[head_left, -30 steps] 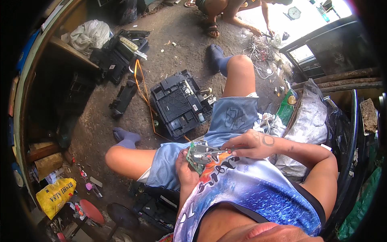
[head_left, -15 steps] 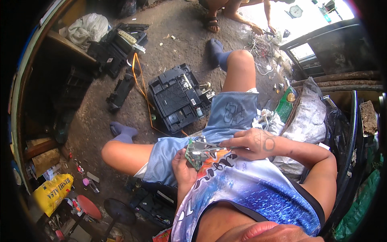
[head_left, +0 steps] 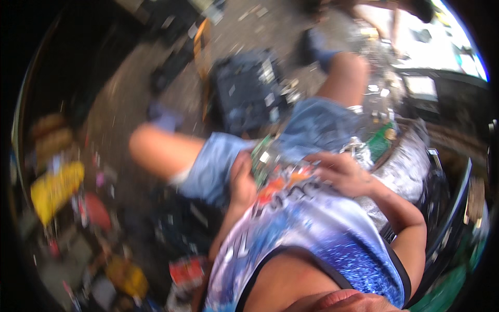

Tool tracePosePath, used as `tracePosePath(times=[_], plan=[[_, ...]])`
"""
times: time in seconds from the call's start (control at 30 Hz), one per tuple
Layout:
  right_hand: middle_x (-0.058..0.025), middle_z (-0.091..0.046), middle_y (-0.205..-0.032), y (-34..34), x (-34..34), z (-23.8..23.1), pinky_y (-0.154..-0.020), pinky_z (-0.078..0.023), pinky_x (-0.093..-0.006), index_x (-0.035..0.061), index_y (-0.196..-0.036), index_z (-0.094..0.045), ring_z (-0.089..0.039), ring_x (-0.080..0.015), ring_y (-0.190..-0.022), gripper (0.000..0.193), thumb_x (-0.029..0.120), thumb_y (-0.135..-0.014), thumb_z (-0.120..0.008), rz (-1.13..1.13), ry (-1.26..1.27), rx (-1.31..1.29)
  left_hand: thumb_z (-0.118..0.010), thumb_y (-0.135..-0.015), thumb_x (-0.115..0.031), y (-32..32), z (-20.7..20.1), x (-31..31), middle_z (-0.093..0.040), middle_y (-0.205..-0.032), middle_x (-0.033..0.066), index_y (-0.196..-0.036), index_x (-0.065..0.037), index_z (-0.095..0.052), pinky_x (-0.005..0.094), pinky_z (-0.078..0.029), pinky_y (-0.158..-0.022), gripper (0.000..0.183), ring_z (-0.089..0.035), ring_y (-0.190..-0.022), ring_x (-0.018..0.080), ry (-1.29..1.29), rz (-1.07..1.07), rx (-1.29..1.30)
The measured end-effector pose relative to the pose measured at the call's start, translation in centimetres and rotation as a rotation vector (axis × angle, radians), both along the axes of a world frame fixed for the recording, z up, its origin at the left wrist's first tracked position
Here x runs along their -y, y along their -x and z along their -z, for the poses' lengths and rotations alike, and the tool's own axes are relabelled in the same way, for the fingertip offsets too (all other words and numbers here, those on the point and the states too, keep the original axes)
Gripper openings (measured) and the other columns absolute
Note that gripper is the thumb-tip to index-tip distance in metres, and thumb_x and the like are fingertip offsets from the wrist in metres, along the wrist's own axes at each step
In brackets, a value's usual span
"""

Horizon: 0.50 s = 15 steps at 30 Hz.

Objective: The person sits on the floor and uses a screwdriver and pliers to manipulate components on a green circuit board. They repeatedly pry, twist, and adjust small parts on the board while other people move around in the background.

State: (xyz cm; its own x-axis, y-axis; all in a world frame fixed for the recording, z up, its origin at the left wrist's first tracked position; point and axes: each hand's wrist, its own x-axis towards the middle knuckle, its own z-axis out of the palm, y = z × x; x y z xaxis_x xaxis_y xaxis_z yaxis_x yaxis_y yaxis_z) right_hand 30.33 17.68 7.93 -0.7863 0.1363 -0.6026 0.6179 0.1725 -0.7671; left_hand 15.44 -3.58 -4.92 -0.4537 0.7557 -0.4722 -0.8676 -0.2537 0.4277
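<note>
The whole view is smeared by motion. My left hand [head_left: 242,179], low over my lap, is closed on a green circuit board [head_left: 258,165] with shiny metal parts, gripping its left side. To the right of the board, in front of my shirt, is my right hand [head_left: 343,172], its fingers pointing at the board. They are too blurred to show what they hold, if anything. On the ground beyond my lap lies a black plastic machine housing [head_left: 241,96], with pale parts along its right side.
An orange strap [head_left: 201,52] runs left of the housing. A pale sack [head_left: 403,174] and a green packet [head_left: 381,143] lie at my right. A yellow bag [head_left: 56,191] and mixed scrap lie at my left. Another person's arm [head_left: 392,26] reaches down at the far right.
The view has swung and blurred, so the floor things sit elsewhere in it. The thin metal rod seen earlier in my right hand can no longer be made out. The circuit board stays in my left hand.
</note>
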Motion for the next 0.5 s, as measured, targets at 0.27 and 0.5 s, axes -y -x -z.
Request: tracePosePath(times=[0.27,0.5], plan=[[0.0007,-0.058,-0.071,0.8,1.1,-0.1,-0.056,-0.034,-0.0255,0.0023,-0.13,-0.061,-0.043,-0.006,-0.06,0.034,0.021,-0.102,-0.058,0.233,0.177,0.191,-0.062,-0.102,-0.025,-0.3,-0.8,-0.1,-0.068,-0.112,0.0102,-0.137,0.001,-0.048,0.0304,-0.052,-0.086,0.046,-0.065,-0.098,0.0151,0.327,0.293,-0.861],[-0.0129,-0.067,-0.093,1.4,0.6,-0.2,-0.074,-0.053,-0.0345,-0.0034,-0.129,-0.062,-0.069,-0.0184,-0.085,0.034,0.005,-0.096,-0.059,-0.268,-0.504,-0.008,-0.06,-0.102,-0.022,-0.5,1.4,-0.8,-0.071,-0.097,0.0073,-0.12,0.0,-0.062,0.0298,-0.051,-0.08,0.029,-0.064,-0.087,0.0116,0.4,0.21,-0.788]])
